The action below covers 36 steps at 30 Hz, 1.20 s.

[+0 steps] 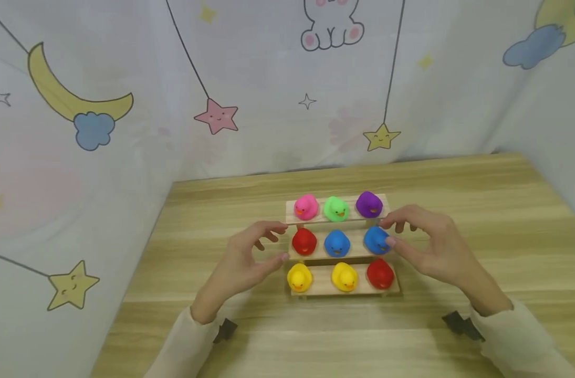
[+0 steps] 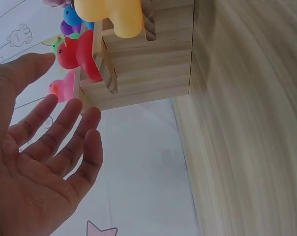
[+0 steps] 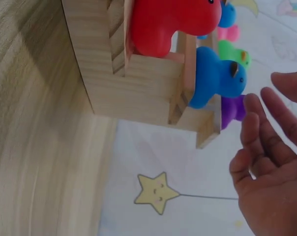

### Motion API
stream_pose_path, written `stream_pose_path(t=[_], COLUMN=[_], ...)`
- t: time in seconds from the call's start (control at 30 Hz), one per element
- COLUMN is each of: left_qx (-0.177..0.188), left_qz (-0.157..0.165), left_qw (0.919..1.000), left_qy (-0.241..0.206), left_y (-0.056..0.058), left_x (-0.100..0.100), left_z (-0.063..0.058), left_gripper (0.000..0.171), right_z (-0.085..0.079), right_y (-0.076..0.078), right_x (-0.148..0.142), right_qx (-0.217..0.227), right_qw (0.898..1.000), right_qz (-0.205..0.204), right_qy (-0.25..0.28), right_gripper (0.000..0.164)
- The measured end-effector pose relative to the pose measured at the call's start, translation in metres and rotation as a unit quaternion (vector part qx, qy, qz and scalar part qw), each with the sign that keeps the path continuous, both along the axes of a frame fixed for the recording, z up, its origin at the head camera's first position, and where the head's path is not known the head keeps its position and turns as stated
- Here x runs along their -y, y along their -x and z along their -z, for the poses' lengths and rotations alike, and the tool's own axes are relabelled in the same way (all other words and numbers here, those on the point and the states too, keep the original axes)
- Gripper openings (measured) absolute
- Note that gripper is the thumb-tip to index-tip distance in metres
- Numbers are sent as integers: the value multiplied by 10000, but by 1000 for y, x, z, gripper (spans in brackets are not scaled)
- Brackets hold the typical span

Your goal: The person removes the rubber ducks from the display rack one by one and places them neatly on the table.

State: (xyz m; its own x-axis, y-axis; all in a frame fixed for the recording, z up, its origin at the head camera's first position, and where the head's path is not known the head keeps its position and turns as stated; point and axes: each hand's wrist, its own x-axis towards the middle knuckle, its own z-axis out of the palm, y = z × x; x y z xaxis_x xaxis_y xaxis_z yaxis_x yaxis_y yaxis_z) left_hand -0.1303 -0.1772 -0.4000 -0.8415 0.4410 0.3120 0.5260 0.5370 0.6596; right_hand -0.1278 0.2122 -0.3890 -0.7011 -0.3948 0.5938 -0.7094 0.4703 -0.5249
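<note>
A three-step wooden rack (image 1: 321,279) bears rubber ducks. On the top step sit a pink duck (image 1: 306,207), a green duck (image 1: 336,209) and a purple duck (image 1: 369,205). The middle step has a red duck (image 1: 304,241) and two blue ducks (image 1: 337,243); the bottom one, two yellow ducks (image 1: 299,277) and a red duck (image 3: 161,27). My left hand (image 1: 249,257) is beside the rack's left end, fingers loosely bent and holding nothing. At the right end, my right hand (image 1: 429,241) has thumb and fingers spread near the right-hand blue duck (image 3: 212,81), palm bare.
The rack stands on a wood-grain table (image 1: 315,336). Behind it and at the sides hangs a pale cloth (image 1: 268,136) printed with stars, moons and clouds. Dark straps (image 1: 462,325) show at both sleeve cuffs.
</note>
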Motion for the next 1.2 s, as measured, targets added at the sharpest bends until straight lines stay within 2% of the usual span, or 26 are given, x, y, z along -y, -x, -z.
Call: stream_pose_path(t=[0.13, 0.4, 0.63, 0.93, 1.2], left_qx=[28, 353, 534, 687, 888], left_qz=[-26, -88, -93, 71, 52], left_qw=[10000, 9993, 9985, 9976, 9960], left_qy=[18, -26, -76, 20, 5], left_y=[3, 7, 10, 13, 14], left_x=[2, 0, -1, 0, 0], left_z=[4, 17, 24, 28, 27], left_gripper=[55, 54, 78, 79, 80], right_z=[2, 6, 7, 9, 10], right_y=[0, 0, -1, 1, 4], right_x=[0, 0, 0, 2, 3], right_qx=[64, 215, 229, 221, 337], right_qw=[10000, 9997, 9996, 9995, 9971], right_qz=[-36, -120, -148, -207, -384], right_qy=[30, -39, -41, 18, -565], right_gripper=[40, 44, 46, 48, 53])
